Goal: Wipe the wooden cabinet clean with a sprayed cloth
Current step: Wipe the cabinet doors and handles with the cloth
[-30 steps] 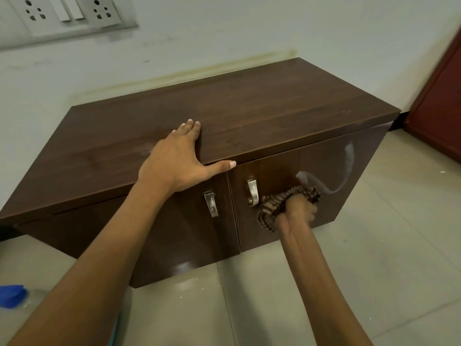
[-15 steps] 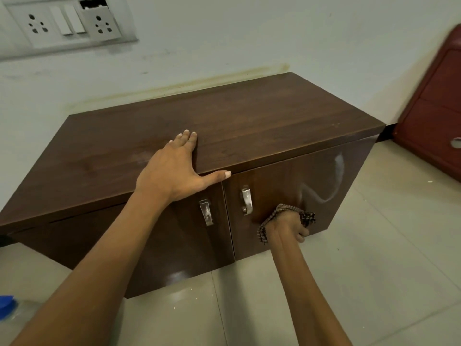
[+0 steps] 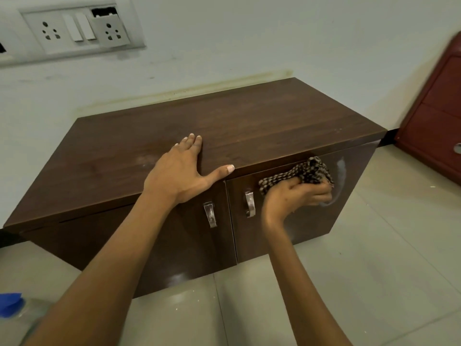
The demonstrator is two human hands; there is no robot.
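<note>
Nearest you, a blue-capped bottle [image 3: 11,304] sits on the floor [image 3: 374,283] at lower left, with bare tile in front of the cabinet [image 3: 249,116]. Your right hand [image 3: 296,196] is closed around the checked cloth [image 3: 299,173], pressing it to the glossy right door just under the top's front edge, beside a wet streak [image 3: 340,171]. Your left hand [image 3: 182,171] lies flat and spread on the top, thumb along the edge. The cabinet backs against the wall [image 3: 274,33].

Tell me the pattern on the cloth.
Black-and-tan checked weave on the cloth, seen in the head view.
</note>
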